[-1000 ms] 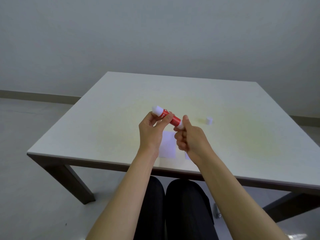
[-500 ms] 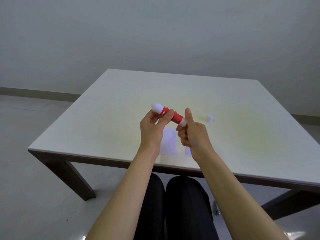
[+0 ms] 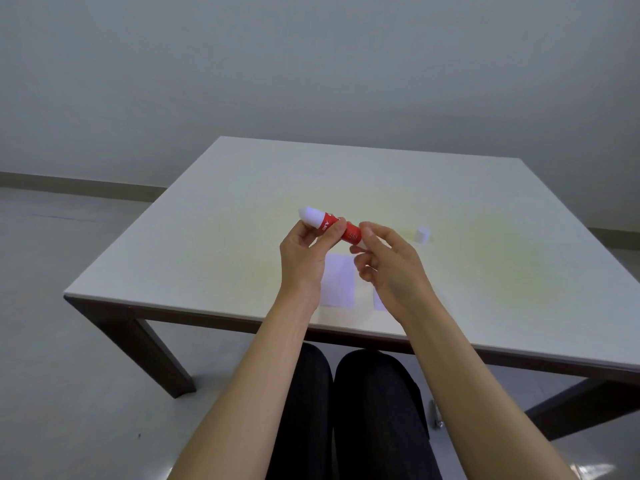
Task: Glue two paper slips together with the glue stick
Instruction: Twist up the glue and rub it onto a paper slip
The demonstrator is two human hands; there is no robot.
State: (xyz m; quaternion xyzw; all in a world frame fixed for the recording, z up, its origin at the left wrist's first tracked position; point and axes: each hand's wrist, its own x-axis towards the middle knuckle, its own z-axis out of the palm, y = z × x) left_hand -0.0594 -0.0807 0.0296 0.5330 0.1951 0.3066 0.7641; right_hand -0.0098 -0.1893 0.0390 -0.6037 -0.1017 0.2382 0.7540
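Note:
Both hands hold a red glue stick [image 3: 350,233] with a white exposed tip above the table. My left hand [image 3: 304,258] pinches its red barrel near the tip end. My right hand [image 3: 389,268] grips the white base end with thumb and fingers. The stick points up and to the left. Its white cap [image 3: 422,234] stands on the table to the right of my hands. Below the hands lie two white paper slips: one [image 3: 337,280] between my wrists, the other [image 3: 378,299] mostly hidden under my right hand.
The white table [image 3: 519,271] has dark legs, and its near edge runs just below the slips. My knees in dark trousers [image 3: 346,410] sit under that edge. A grey wall and floor surround the table.
My right thumb has come down from its raised position and my right fingers have shifted on the stick's base. The glue stick stays at the same place and angle.

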